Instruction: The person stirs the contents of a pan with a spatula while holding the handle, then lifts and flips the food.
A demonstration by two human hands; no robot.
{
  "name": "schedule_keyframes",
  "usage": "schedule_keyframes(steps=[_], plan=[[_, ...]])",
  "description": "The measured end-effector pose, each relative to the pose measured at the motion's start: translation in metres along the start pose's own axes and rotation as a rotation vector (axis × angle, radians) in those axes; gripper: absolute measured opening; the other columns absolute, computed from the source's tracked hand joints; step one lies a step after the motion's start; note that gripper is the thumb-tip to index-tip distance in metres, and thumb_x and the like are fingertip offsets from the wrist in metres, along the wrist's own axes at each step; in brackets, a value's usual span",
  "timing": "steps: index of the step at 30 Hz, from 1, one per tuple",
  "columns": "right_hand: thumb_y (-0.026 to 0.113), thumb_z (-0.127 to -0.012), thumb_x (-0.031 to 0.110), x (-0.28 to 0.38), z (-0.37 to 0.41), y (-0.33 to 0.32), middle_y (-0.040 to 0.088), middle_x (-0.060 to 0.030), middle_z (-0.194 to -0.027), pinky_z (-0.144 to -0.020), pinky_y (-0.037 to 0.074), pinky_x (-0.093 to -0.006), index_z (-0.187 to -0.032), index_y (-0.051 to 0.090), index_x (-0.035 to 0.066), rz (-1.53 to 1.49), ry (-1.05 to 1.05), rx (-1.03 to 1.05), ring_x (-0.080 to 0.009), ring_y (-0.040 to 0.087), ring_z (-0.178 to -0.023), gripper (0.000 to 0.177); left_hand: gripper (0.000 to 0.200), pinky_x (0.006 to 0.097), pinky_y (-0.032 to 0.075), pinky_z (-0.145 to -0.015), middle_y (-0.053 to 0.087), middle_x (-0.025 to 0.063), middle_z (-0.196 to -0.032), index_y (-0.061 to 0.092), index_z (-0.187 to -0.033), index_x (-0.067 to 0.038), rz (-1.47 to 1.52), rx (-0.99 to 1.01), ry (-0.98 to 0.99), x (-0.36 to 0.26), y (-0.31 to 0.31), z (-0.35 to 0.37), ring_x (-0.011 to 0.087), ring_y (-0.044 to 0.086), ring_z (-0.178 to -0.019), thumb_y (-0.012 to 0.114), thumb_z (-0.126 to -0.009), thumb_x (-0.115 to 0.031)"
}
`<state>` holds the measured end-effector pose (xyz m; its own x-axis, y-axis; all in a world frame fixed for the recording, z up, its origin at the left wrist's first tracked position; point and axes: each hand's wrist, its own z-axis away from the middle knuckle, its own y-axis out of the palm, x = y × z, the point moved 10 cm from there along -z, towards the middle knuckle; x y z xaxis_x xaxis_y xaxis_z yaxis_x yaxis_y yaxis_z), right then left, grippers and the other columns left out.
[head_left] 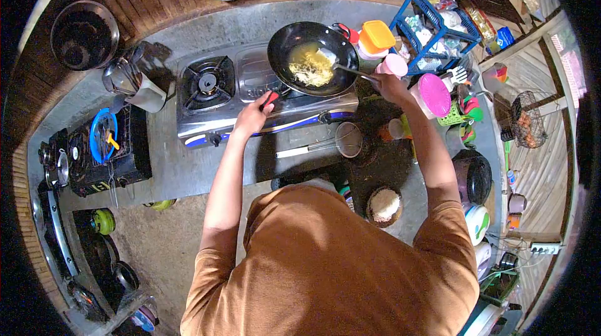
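Note:
A black wok [282, 54] sits tilted over the right side of the two-burner gas stove [282, 112]. In it lies a yellowish, shredded or noodle-like food [311, 68] with some liquid. My left hand [251, 118] is closed around the wok's red handle [270, 99] at the near side. The handle of a metal spatula [355, 72] is gripped in my right hand [393, 88], and its blade reaches into the food at the wok's right side. A second red handle [346, 33] sticks out at the wok's far right.
The left burner [208, 83] is uncovered. A wire-handled strainer [348, 140] lies before the stove. Pink-lidded container [433, 95], orange-lidded tub [378, 35] and blue rack [432, 32] crowd the right. A bowl of white rice [384, 206] stands near my body.

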<state>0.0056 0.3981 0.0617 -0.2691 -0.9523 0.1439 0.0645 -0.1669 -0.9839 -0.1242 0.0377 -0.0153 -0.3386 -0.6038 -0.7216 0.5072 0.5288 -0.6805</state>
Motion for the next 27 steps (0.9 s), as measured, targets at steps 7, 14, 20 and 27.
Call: schedule_keyframes(steps=[7,14,20,27], plan=[[0.052,-0.086,0.006,0.005,0.003,0.038,0.065,-0.0117,-0.086,-0.074,0.050,-0.0355,-0.121,0.058,0.010,-0.364,-0.089,0.229,-0.0220,0.062,-0.078,0.036,0.049,0.0421,0.043,-0.095,0.056,0.0152,-0.123,0.042,-0.136,-0.029,-0.018,0.000,0.002,0.006,0.004,-0.003,0.0351,0.053,-0.113,0.051,-0.090,-0.044],[0.053,-0.084,0.008,0.004,-0.006,0.004,0.063,-0.0173,-0.083,-0.073,0.050,-0.0380,-0.122,0.058,0.011,-0.217,-0.164,-0.069,-0.0281,0.063,-0.077,0.038,0.050,0.0389,0.040,-0.099,0.050,0.0098,-0.133,0.039,-0.138,-0.030,-0.016,0.072,-0.075,0.004,0.005,0.000,0.0330,0.049,-0.119,0.051,-0.091,-0.043],[0.054,-0.084,0.015,-0.026,-0.028,0.018,0.064,-0.0233,-0.085,-0.072,0.052,-0.0451,-0.117,0.059,0.011,0.119,-0.011,-0.235,-0.0385,0.063,-0.080,0.034,0.049,0.0388,0.041,-0.098,0.051,0.0100,-0.131,0.041,-0.137,-0.033,-0.018,0.073,-0.101,0.000,0.002,0.003,0.0335,0.051,-0.118,0.052,-0.090,-0.043],[0.054,-0.086,0.014,0.007,-0.033,0.037,0.065,-0.0148,-0.078,-0.064,0.051,-0.0404,-0.117,0.059,0.006,-0.114,-0.163,-0.100,-0.0270,0.064,-0.070,0.032,0.048,0.0392,0.042,-0.096,0.053,0.0105,-0.129,0.043,-0.136,-0.030,0.001,0.015,-0.036,0.007,0.006,-0.005,0.0329,0.052,-0.116,0.053,-0.090,-0.042]])
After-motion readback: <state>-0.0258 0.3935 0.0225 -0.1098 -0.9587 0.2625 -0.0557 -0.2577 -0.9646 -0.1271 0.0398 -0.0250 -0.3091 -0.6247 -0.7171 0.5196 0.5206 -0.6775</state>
